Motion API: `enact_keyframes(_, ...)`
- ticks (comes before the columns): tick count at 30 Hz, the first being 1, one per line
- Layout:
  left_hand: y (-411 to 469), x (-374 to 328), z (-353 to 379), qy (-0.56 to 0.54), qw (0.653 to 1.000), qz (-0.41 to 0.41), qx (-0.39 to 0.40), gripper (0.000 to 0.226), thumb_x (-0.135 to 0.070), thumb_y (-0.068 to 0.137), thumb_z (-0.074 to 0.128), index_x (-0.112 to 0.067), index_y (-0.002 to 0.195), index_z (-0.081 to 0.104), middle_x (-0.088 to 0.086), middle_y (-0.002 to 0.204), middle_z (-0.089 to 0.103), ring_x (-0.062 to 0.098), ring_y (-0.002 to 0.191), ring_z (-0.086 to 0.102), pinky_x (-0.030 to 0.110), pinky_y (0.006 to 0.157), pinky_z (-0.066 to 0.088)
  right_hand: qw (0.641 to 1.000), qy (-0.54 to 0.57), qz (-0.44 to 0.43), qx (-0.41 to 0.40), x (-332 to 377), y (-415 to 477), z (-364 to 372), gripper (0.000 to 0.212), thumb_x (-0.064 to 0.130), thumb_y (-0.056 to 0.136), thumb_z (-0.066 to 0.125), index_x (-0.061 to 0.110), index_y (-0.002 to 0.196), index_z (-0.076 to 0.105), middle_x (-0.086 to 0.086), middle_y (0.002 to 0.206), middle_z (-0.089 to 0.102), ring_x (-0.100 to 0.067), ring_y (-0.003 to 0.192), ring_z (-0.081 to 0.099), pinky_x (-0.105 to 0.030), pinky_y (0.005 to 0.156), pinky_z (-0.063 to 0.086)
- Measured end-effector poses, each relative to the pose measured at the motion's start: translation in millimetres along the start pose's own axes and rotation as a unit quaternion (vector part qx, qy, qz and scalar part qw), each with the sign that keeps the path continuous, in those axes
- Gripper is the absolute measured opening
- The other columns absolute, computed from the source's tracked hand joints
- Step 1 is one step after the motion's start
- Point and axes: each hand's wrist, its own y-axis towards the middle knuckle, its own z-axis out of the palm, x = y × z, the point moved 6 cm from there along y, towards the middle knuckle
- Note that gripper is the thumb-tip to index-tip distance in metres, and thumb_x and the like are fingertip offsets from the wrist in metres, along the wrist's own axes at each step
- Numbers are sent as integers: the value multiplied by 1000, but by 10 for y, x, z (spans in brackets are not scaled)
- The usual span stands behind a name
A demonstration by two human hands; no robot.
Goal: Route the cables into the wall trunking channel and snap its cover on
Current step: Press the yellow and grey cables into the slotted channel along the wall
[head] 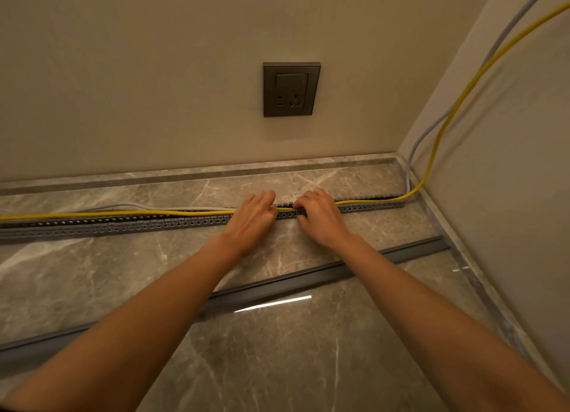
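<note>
Trunking channel (123,225) – runs left-right | yellow cable (108,213) – along it | cover (308,280) – diagonal

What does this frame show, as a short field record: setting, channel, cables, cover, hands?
setting: marble floor below wall socket
channel: slotted grey trunking, open
cables: yellow cable and grey cable; left part lies above the slot
cover: grey strip loose on floor, not fitted
hands: left hand, right hand pressing cable at channel
</note>
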Motion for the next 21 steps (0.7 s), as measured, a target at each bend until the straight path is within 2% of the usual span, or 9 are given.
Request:
enact_keyframes(1,13,-7,32,11,1000,6,-2,17,-3,56,84,-3,62,68,11,65,63,25,55,62,27,47,49,1000,3,-3,-4,-9,-19,-8,29,8,89,51,6,116,61,-11,120,62,-26,116,47,-33,101,34)
enact_keyframes(3,34,14,61,-3,1000,-2,-5,28,-1,41,91,-4,51,66,8,53,59,22,41,57,24,36,44,1000,3,-6,-17,-20,-52,-19,29,6,89,50,6,115,62,-10,120,61,-26,116,46,-33,101,34)
enact_keyframes(6,7,-13,56,18,1000,6,-2,27,0,40,91,-5,53,67,9,52,62,22,42,58,24,38,46,1000,1,1,-21,-41,-74,-16,29,8,89,49,8,115,62,-9,120,60,-25,114,49,-33,100,34)
enact_keyframes(10,6,2,83,11,999,-12,-48,23,3,52,87,1,65,68,14,64,63,26,50,59,31,43,49,1000,17,15,-6,-43,-56,-48,31,9,88,49,7,116,60,-11,121,61,-27,110,54,-35,98,39)
enact_keyframes(13,-10,19,136,11,998,-24,-48,23,3,56,85,1,71,68,15,67,64,27,53,60,33,48,52,1000,12,19,7,-48,-71,-48,29,10,87,49,5,114,60,-11,120,59,-28,110,53,-35,97,41)
enact_keyframes(15,-30,23,122,17,998,-36,-47,19,1,64,80,1,79,68,16,76,64,29,64,61,36,55,53,999,22,29,18,-61,-70,-44,31,10,87,50,5,115,61,-10,121,57,-28,111,53,-35,97,41)
enact_keyframes(16,-34,6,112,10,998,-43,-41,15,1,74,72,2,88,67,17,87,64,31,75,61,39,65,52,999,23,31,23,-62,-68,-40,32,10,86,50,6,116,60,-10,122,56,-28,111,53,-35,96,41)
enact_keyframes(18,14,-5,136,16,997,-74,-3,21,0,91,48,1,109,59,18,110,58,33,101,54,41,87,45,999,20,28,30,-43,-72,-38,34,9,84,50,7,118,58,-9,123,55,-28,112,52,-36,96,42)
enact_keyframes(21,107,-57,113,35,993,-107,44,27,0,94,39,2,114,57,17,117,56,32,109,52,40,93,42,999,43,25,23,-72,-144,-77,40,3,83,47,8,122,54,-8,124,55,-27,113,53,-38,94,43)
